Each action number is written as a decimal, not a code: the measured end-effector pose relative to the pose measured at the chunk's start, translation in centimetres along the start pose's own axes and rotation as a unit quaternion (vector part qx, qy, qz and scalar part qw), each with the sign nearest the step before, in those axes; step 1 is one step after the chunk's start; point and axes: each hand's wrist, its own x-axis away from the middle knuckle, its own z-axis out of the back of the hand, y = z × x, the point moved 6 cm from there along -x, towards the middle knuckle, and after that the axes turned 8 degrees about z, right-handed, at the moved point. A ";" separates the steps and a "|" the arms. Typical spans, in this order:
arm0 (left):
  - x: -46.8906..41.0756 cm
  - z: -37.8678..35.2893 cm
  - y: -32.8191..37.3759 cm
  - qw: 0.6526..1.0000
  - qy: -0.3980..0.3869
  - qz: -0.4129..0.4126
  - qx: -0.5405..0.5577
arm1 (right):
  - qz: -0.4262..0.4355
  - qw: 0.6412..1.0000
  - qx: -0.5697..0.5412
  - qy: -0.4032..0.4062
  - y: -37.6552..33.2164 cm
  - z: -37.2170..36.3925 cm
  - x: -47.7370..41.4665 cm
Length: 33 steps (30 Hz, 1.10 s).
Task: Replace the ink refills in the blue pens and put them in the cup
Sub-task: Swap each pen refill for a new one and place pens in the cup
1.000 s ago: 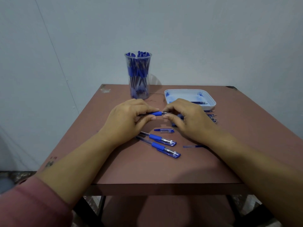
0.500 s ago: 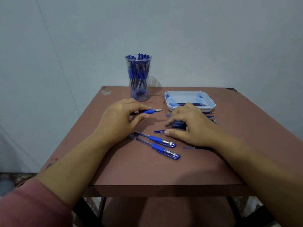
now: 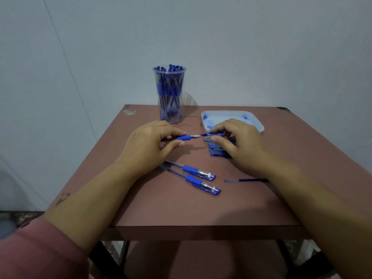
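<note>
While the left hand (image 3: pixel 150 144) pinches an open pen (image 3: pixel 183 137) by its blue grip between thumb and curled fingers (image 3: pixel 175 144), the bare tip points right at a blue cap (image 3: pixel 213 134). The right hand (image 3: pixel 241 141) holds this cap between thumb and forefinger, with its other fingers curled over the far side. Tip and cap are almost touching, just above the counter (image 3: pixel 171 206) and in front of the cup (image 3: pixel 155 81).

This looks like the capping step, so the refill is probably already in this pen. The next move calls for lining the cap's mouth up with the tip and pushing it home along the pen's length. I cannot tell which end of the cap faces the pen. After that the pen goes up and back into the cup, which is already crowded with blue pens, so it will need a gap.

Two capped pens (image 3: pixel 191 170) (image 3: pixel 202 183) lie side by side nearer the person, and a loose refill (image 3: pixel 244 180) lies to their right. A pile of small blue pieces (image 3: pixel 218 152) sits under the right hand, too blurred to name. Behind it is a white tray (image 3: pixel 259 125) smeared with blue.

The counter is reddish brown, chipped at its far left corner, with faint scribbles near the cup. It stands on dark legs against a plain pale grey wall (image 3: pixel 241 47). A pink sleeve (image 3: pixel 36 250) covers the left forearm.
</note>
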 end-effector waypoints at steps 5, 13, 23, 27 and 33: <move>0.1 -0.4 0.7 1.000 -0.006 -0.019 0.006 | 0.033 0.999 -0.014 -0.022 -1.5 -1.2 -0.5; 0.2 -0.3 1.3 0.999 0.010 -0.047 0.009 | 0.061 0.996 -0.048 0.032 -1.8 -1.3 -0.2; 0.1 -0.2 1.5 0.999 0.010 -0.044 0.013 | 0.067 0.994 -0.073 0.054 -1.9 -1.6 -0.2; 0.1 -0.6 2.2 0.999 0.008 -0.043 0.002 | 0.033 0.993 -0.115 0.020 -2.2 -2.0 -0.2; 0.4 -0.5 0.8 0.996 -0.045 0.039 -0.060 | -0.029 0.987 -0.145 0.060 -0.6 -0.8 -0.5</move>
